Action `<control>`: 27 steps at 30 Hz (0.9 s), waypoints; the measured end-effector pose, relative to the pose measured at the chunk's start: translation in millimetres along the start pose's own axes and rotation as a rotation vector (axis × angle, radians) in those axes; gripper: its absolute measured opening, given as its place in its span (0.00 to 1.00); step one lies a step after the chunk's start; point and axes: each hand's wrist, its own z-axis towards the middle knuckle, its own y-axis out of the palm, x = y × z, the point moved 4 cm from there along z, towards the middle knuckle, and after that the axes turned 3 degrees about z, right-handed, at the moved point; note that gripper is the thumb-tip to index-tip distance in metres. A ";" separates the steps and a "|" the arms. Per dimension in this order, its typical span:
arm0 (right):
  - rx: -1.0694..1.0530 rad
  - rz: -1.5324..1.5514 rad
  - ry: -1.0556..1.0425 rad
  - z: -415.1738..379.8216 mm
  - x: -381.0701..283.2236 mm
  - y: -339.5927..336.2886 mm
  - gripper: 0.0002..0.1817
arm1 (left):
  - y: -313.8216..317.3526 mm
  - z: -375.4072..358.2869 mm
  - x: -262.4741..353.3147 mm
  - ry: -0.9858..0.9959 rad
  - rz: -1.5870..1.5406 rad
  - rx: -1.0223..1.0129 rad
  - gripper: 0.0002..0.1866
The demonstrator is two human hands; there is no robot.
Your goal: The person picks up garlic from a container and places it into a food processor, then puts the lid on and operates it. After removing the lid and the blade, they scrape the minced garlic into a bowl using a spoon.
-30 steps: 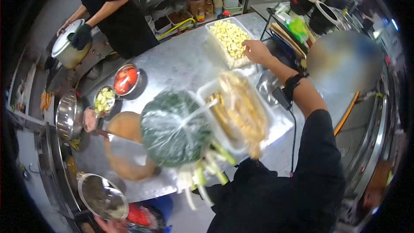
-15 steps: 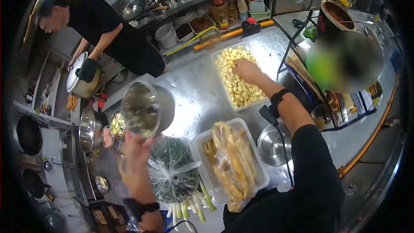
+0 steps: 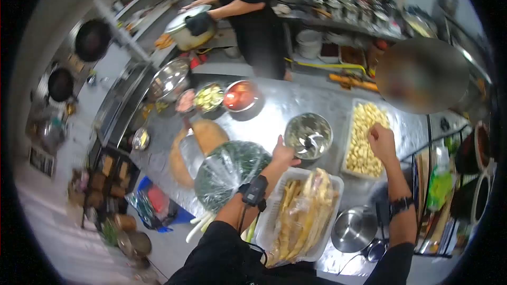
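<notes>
My left hand (image 3: pixel 285 152) is against the near left side of a round steel pot (image 3: pixel 322 150), thumb at the rim and fingers curved round the wall. Dark and pale shapes inside the pot are too blurred to name. My right hand (image 3: pixel 381 140) is over a white tray (image 3: pixel 345 164) full of peeled garlic cloves (image 3: pixel 364 121). Its fingers are curled closed; anything between them is hidden. Close to my left forearm lies a bundle of dark greens in clear plastic (image 3: pixel 229 169). A white basket (image 3: pixel 334 216) holds long yellowish sticks, some in a clear bag (image 3: pixel 306 216).
An empty-looking steel bowl (image 3: pixel 355 229) stands near my right forearm. A cleaver (image 3: pixel 191 150) lies on a round board (image 3: pixel 174 158). Bowls of tomatoes (image 3: pixel 240 98) and sliced vegetables (image 3: pixel 209 96) stand at the back. Beyond the counter, another person (image 3: pixel 248 31) holds a lidded pot (image 3: pixel 193 26).
The steel pot has come down from near the camera to beside the garlic tray, my left hand with it. My right hand remains over the garlic. The view has swung left, revealing the tomatoes and cleaver.
</notes>
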 end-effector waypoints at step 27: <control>-0.867 0.716 -0.335 -322.7 -565.1 348.9 0.05 | -482.7 -400.8 -177.1 0.884 0.269 0.551 0.08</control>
